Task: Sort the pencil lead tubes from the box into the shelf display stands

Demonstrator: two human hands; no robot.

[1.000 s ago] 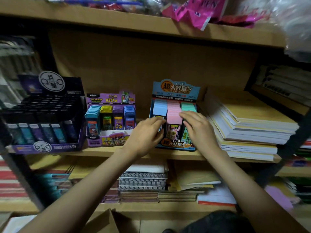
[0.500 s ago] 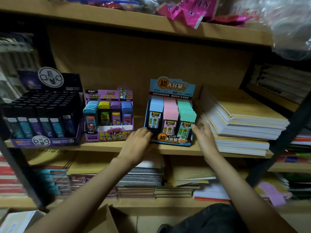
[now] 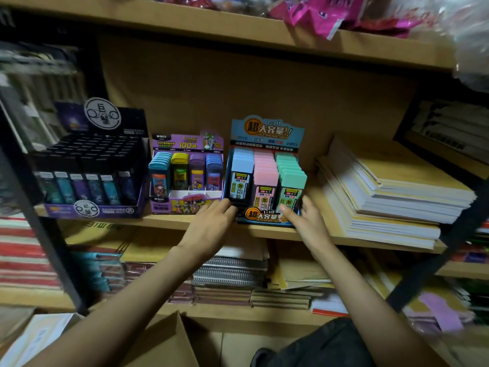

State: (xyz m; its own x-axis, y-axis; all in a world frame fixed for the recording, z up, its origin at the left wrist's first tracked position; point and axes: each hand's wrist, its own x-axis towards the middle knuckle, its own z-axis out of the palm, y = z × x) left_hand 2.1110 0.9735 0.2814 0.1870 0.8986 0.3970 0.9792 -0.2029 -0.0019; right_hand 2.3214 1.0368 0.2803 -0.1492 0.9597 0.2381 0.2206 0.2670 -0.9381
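Note:
A blue display stand [image 3: 266, 128] sits on the middle shelf [image 3: 169, 221]. It holds rows of blue lead tubes [image 3: 241, 165], pink lead tubes [image 3: 265, 176] and green lead tubes [image 3: 292, 178]. My left hand [image 3: 211, 223] grips the stand's front left corner, fingertips against its base. My right hand [image 3: 307, 221] holds the front right corner, thumb on the front panel and fingers round the side. To the left stand a purple display stand [image 3: 185, 203] with coloured tubes and a black display stand [image 3: 90, 209] with dark tubes.
Stacked notebooks [image 3: 383, 197] lie close to the right of the blue stand. An open cardboard box [image 3: 164, 340] is below, near my arms. More notebooks and pads fill the lower shelf [image 3: 238, 311]. Pink plastic packets [image 3: 312, 11] hang over the upper shelf edge.
Both hands came down from the tops of the tubes to the front corners of the blue stand. The tubes in it now stand in even rows.

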